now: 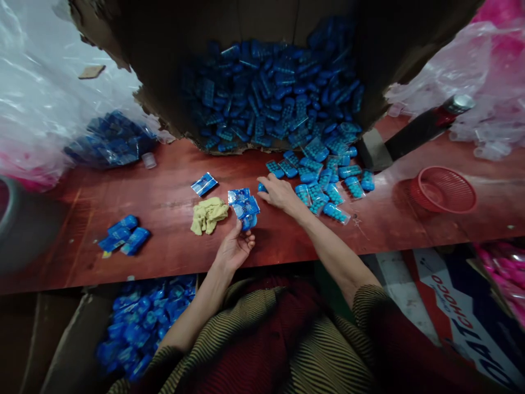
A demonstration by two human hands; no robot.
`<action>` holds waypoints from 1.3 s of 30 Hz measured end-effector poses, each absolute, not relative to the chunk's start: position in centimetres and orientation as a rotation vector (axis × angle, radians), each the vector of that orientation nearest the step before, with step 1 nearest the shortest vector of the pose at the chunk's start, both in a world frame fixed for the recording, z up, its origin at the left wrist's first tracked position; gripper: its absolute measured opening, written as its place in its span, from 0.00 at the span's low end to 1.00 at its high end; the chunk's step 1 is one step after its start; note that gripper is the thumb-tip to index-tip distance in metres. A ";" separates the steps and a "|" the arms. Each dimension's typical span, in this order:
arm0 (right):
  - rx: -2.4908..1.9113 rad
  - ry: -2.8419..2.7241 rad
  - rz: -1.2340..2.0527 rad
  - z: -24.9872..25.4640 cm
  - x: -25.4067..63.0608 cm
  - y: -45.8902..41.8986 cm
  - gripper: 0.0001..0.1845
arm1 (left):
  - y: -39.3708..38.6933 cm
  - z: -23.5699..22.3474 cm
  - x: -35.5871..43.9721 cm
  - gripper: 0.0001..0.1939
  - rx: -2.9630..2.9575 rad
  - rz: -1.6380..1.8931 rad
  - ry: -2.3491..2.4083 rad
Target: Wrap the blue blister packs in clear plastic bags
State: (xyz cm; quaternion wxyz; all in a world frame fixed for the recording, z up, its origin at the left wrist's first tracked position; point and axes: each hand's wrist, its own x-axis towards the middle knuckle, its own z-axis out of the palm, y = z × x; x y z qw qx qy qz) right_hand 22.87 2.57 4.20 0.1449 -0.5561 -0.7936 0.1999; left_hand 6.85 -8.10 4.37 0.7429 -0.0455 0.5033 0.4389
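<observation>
My left hand (pixel 237 246) is closed around the lower end of several blue printed sachets (pixel 245 207), which fan upward over the table. To its right, my right hand (pixel 280 192) curls its fingers over a small blue container (pixel 261 187), mostly hidden beneath them. Clear containers with blue caps and blue beads (pixel 316 197) lie loosely piled just beyond that hand. Beside the held sachets rests a crumpled yellow cloth (pixel 209 215), with a single blue sachet (pixel 204 184) behind it. Wrapped blue packs (pixel 127 234) lie farther left.
A torn cardboard box (pixel 159 117) opens toward me, heaped with blue containers (pixel 262 93). A red basket (pixel 443 190) stands at the right of the red table (pixel 172 257). A grey tub (pixel 24 230) is at the left. Blue packs (pixel 143 323) fill a box below the edge.
</observation>
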 end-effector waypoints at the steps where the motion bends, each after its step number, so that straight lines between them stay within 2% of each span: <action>1: -1.559 -2.136 0.691 4.3 23.3 2.3 0.21 | -8.1 4.3 6.9 0.12 -0.105 0.967 1.105; 6: -1.141 -1.228 1.515 4.9 25.2 -0.8 0.23 | -7.9 3.8 7.0 0.11 -0.114 0.999 1.123; 10: -0.884 -0.942 1.763 5.8 25.5 -3.6 0.24 | -7.8 3.8 7.2 0.10 -0.078 1.016 1.128; 20: -0.922 -1.008 1.743 5.9 25.0 -5.2 0.24 | -8.3 3.9 7.2 0.07 -0.016 1.025 1.108; 39: -0.916 -0.998 1.656 5.5 24.8 -7.6 0.21 | -8.8 3.2 6.8 0.12 0.245 1.163 1.063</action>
